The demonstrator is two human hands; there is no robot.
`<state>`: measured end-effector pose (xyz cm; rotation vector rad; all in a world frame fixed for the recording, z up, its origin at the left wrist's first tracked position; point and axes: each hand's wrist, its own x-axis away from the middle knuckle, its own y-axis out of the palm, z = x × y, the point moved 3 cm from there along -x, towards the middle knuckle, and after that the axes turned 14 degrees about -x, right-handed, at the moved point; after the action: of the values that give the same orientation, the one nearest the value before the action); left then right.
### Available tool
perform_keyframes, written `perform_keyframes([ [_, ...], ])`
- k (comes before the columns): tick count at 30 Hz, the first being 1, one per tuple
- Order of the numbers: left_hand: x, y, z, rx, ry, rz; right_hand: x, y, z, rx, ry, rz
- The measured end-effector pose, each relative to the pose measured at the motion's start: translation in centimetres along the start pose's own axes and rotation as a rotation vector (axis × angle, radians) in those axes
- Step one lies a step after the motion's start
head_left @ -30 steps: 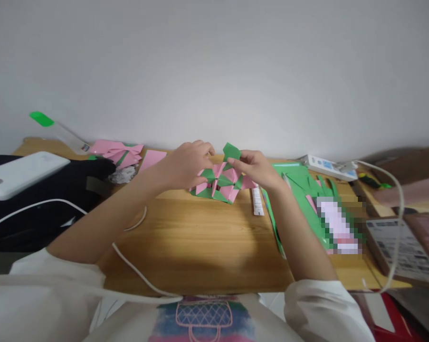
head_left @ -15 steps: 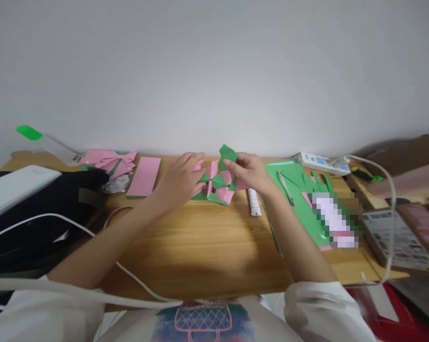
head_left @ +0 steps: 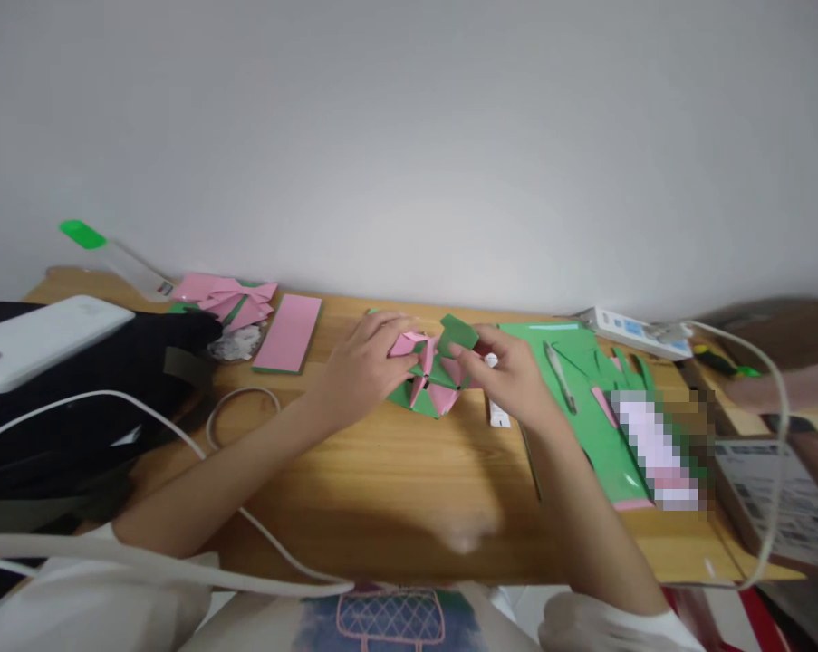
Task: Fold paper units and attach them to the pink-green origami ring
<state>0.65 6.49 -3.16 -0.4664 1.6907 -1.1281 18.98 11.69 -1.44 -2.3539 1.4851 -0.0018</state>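
A folded pink-and-green paper model point(head_left: 438, 398) is held between my two hands above the wooden table. My left hand point(head_left: 368, 367) is closed around the model's left side, with its thumb on the paper and its other fingers partly hidden behind it. At the right side, my right hand point(head_left: 510, 371) pinches a green flap point(head_left: 458, 334) that stands up from the model, thumb in front. Part of the model is covered by my fingers. Just below my right hand lies a white tube point(head_left: 499, 415), partly hidden.
A pink paper stack point(head_left: 290, 333) and folded pink paper bows point(head_left: 235, 297) lie at left, near a white power bank point(head_left: 55, 340) on black cloth. Right are a green sheet point(head_left: 551, 362) with a pen-like cutter point(head_left: 559, 376) and a power strip point(head_left: 643, 332). A white cable point(head_left: 252, 521) crosses the table.
The view has shifted slightly and tilted. My hands sit a little closer together, and the paper model looks more bunched, its green flap leaning further right.
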Motion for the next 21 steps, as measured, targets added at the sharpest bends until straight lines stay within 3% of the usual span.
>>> perform_keyframes([
  [6,0.4,0.2,0.6,0.084,-0.103,0.081,0.8,-0.1,-0.4,0.107,-0.065,-0.022],
  [11,0.3,0.1,0.4,0.059,-0.066,0.086,1.0,-0.2,-2.4,0.300,-0.314,-0.058],
  [13,0.2,0.2,0.1,0.038,-0.023,0.072,1.1,-0.2,-3.4,0.377,-0.394,0.032],
  [16,0.0,0.2,-0.5,0.032,-0.019,0.065,1.9,-0.2,-4.7,0.479,-0.514,0.340],
  [18,-0.2,0.3,-0.8,0.052,-0.051,0.069,2.6,0.1,-4.9,0.537,-0.547,0.433],
  [21,-0.6,0.3,-1.1,0.105,-0.103,0.086,3.0,0.9,-3.9,0.567,-0.397,0.254],
])
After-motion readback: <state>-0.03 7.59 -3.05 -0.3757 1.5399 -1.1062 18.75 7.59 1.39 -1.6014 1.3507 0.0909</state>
